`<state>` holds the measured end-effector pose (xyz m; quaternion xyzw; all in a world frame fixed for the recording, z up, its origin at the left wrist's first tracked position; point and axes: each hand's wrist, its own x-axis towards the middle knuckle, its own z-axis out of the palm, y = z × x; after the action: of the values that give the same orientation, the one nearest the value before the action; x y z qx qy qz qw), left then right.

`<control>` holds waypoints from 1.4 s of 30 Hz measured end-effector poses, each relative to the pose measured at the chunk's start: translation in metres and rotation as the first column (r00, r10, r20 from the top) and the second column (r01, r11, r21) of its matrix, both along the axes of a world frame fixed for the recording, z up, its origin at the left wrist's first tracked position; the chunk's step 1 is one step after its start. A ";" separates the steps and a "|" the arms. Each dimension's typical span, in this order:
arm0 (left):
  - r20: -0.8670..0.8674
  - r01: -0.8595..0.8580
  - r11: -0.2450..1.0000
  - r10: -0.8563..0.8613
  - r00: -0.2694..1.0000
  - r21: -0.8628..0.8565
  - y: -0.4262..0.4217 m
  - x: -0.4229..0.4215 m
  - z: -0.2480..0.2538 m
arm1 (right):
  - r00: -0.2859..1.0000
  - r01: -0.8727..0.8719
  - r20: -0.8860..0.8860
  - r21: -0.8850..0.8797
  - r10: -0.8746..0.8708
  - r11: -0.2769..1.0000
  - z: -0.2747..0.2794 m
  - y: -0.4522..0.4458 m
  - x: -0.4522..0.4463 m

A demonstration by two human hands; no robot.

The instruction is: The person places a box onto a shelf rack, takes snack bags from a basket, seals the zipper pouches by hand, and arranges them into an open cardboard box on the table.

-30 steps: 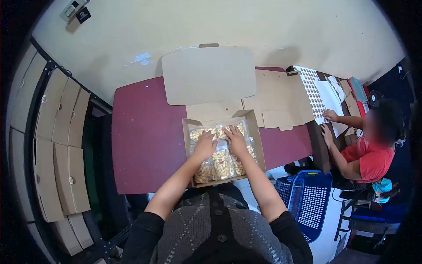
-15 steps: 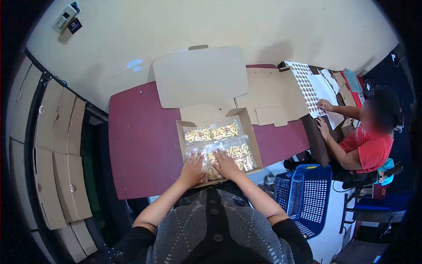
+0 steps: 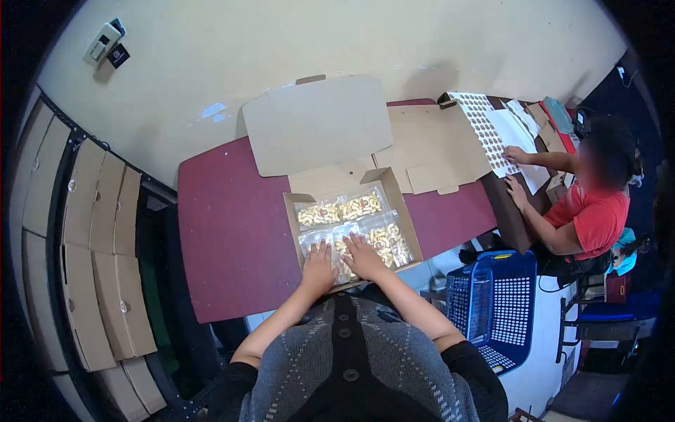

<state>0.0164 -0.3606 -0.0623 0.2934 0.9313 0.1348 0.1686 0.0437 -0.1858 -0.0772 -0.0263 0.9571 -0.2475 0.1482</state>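
An open cardboard box (image 3: 290, 204) stands at the table's near edge, its large lid (image 3: 316, 130) raised at the back. Clear plastic bags of pale, curved snack pieces (image 3: 362, 205), possibly cashews, lie flat inside in a back row and a front row. My left hand (image 3: 320, 269) rests on the front row at the left, palm down with fingers stretched. Beside it, my right hand (image 3: 363, 257) lies flat on the same row, fingers apart. Both hands press on the bags without grasping anything, and they cover part of the front bags.
A flattened cardboard blank (image 3: 429, 144) lies to the right on the maroon table (image 3: 225, 232). Beyond it a person in a red shirt (image 3: 598, 218) handles a sticker sheet (image 3: 485, 130). A blue plastic basket (image 3: 510, 302) stands at the lower right. Stacked cartons (image 3: 91, 302) fill the left shelf.
My left hand has shifted slightly right and flattened on the front bags. My right hand stays nearly in place. The whole view has turned a little.
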 end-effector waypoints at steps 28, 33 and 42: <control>-0.152 -0.044 0.946 0.097 0.984 0.321 0.025 -0.091 -0.023 | 0.974 0.148 -0.177 0.035 -0.139 0.988 -0.007 0.031 -0.075; -0.095 -0.013 0.967 0.039 0.995 0.255 0.023 -0.084 -0.006 | 0.962 0.098 -0.251 -0.030 -0.103 0.995 -0.009 0.038 -0.075; -0.131 -0.073 0.969 0.106 0.986 0.234 0.019 -0.040 0.021 | 0.946 0.199 -0.262 0.005 -0.191 0.980 0.021 0.039 -0.041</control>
<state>-0.0239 -0.3419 -0.0410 0.2772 0.9316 0.2272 0.0603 0.0029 -0.1465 -0.0566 0.0387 0.9699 -0.2405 -0.0033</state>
